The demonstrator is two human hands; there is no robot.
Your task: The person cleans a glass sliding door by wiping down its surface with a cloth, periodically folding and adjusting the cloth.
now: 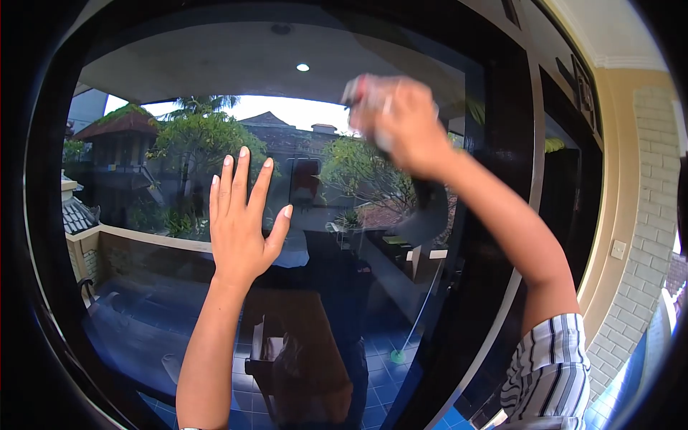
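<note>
My left hand [240, 228] lies against a large dark window pane [322, 193], fingers stretched upward and thumb out to the side. Nothing is in it. Higher up and to the right, my right hand [412, 129] is closed over a crumpled cloth [358, 93], whitish-grey with a red patch, up against the glass. Motion smears this hand and the cloth, so the fingers' exact grip is hard to make out. The pane mirrors trees, roofs, a low wall and a person's dark outline.
A dark frame [512, 143] borders the pane. To its right are a cream wall with a light switch [618, 249] and a pale brick column [631, 287]. A brown wooden table [304, 337] and a green-headed mop [398, 355] appear in or through the glass, above blue tiles.
</note>
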